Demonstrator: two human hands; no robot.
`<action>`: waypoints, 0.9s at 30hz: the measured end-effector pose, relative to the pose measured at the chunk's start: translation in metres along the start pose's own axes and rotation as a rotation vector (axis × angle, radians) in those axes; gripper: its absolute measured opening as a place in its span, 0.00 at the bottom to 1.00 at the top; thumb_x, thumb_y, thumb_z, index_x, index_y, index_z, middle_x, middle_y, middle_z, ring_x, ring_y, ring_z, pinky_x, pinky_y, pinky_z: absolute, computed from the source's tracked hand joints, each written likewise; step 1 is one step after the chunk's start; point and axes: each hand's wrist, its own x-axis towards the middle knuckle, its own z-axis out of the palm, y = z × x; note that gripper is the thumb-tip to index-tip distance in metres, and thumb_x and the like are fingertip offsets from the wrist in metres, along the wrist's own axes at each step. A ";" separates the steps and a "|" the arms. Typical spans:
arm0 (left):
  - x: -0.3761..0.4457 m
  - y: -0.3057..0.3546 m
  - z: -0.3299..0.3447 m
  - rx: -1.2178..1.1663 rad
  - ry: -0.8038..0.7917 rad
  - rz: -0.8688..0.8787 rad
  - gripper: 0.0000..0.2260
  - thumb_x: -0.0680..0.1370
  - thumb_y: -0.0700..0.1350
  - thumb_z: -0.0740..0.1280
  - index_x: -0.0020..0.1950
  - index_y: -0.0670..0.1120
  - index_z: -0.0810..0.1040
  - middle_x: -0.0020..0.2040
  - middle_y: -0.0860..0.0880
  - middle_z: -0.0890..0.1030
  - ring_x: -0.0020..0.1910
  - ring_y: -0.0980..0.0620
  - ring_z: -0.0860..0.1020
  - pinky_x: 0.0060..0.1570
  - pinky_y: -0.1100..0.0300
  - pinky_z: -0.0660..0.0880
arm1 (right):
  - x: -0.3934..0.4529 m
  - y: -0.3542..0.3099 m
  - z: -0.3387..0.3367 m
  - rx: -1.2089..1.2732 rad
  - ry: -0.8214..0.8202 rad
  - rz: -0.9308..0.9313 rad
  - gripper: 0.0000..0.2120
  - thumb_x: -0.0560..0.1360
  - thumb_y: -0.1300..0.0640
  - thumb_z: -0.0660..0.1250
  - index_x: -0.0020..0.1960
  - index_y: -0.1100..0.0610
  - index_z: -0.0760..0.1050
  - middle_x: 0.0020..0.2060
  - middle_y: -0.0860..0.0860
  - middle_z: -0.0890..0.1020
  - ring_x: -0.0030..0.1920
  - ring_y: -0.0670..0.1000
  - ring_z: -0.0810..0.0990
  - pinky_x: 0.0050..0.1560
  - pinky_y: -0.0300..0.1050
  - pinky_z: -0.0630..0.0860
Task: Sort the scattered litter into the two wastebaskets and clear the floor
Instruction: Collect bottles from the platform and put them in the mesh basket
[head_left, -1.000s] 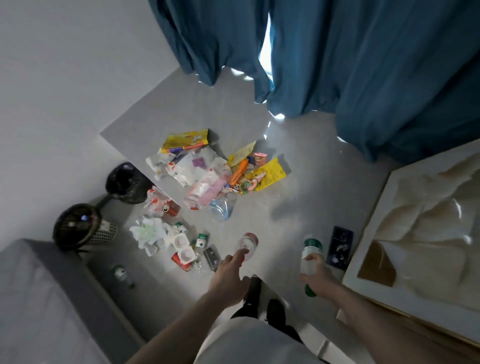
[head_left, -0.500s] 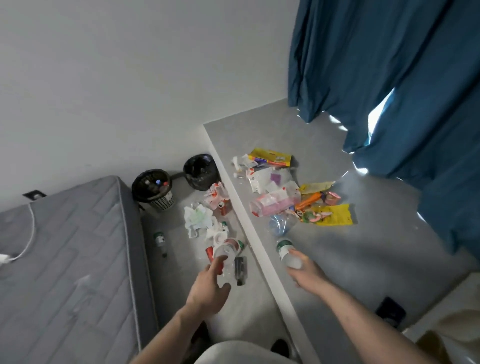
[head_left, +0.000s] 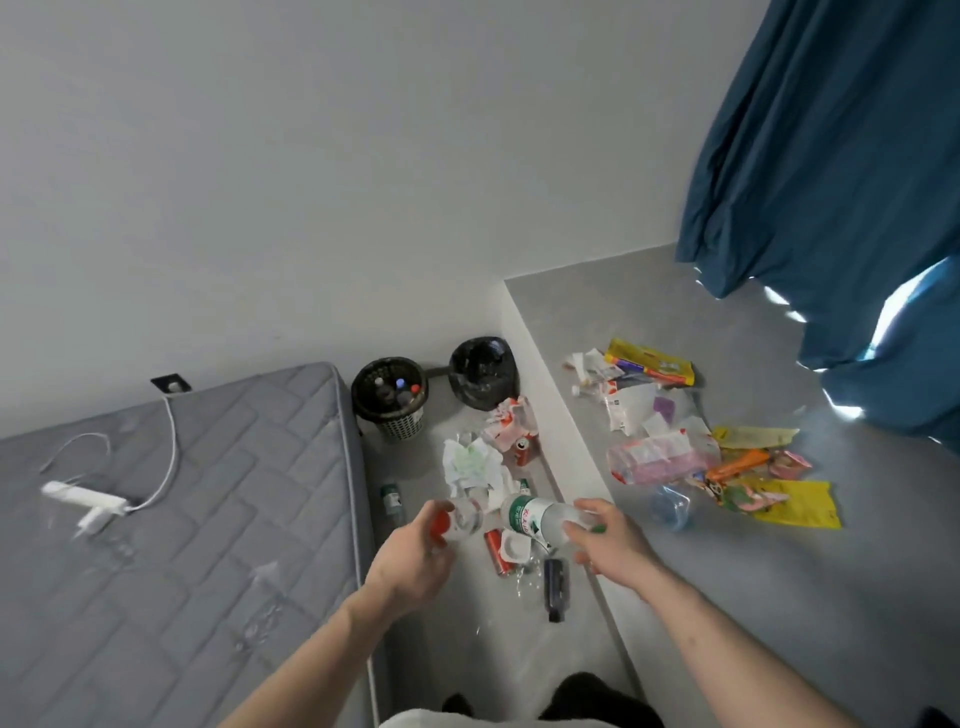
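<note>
— Litter (head_left: 670, 441) lay across the floor (head_left: 727, 597); what had changed?

— The view had swung toward the mesh wastebasket (head_left: 389, 397) and the bag-lined wastebasket (head_left: 483, 371). The left hand (head_left: 410, 561) gripped a red-capped bottle (head_left: 460, 519); the right hand (head_left: 608, 540) gripped a green-labelled bottle (head_left: 540, 517). I judged both were going to the mesh one, which already held bottles.

— Any writing?

— Red letters on the label, too small to read.

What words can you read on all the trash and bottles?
None can be read for sure.
Green-label bottle in the right hand: red letters, too blurred.
Yellow wrapper: print too small.
Red can: marks too blurred.
Yellow bag: print not readable.
</note>
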 end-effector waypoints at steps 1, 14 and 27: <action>0.005 -0.005 -0.010 -0.010 0.008 -0.005 0.18 0.78 0.46 0.63 0.68 0.55 0.70 0.51 0.49 0.83 0.42 0.47 0.80 0.43 0.58 0.73 | 0.005 -0.008 0.007 -0.011 0.008 -0.013 0.22 0.72 0.46 0.72 0.65 0.43 0.74 0.58 0.49 0.80 0.36 0.48 0.87 0.42 0.49 0.83; 0.129 -0.064 -0.099 -0.061 0.139 -0.099 0.11 0.80 0.55 0.61 0.62 0.59 0.73 0.49 0.54 0.84 0.48 0.48 0.82 0.49 0.55 0.77 | 0.128 -0.147 0.049 -0.193 -0.062 -0.141 0.22 0.72 0.43 0.74 0.65 0.44 0.76 0.57 0.47 0.78 0.34 0.43 0.86 0.41 0.40 0.78; 0.242 -0.087 -0.177 -0.134 0.237 -0.237 0.14 0.74 0.57 0.64 0.59 0.59 0.75 0.44 0.54 0.85 0.44 0.54 0.82 0.49 0.56 0.78 | 0.262 -0.247 0.073 -0.278 -0.176 -0.219 0.25 0.68 0.33 0.69 0.63 0.37 0.73 0.59 0.39 0.77 0.49 0.47 0.84 0.57 0.52 0.80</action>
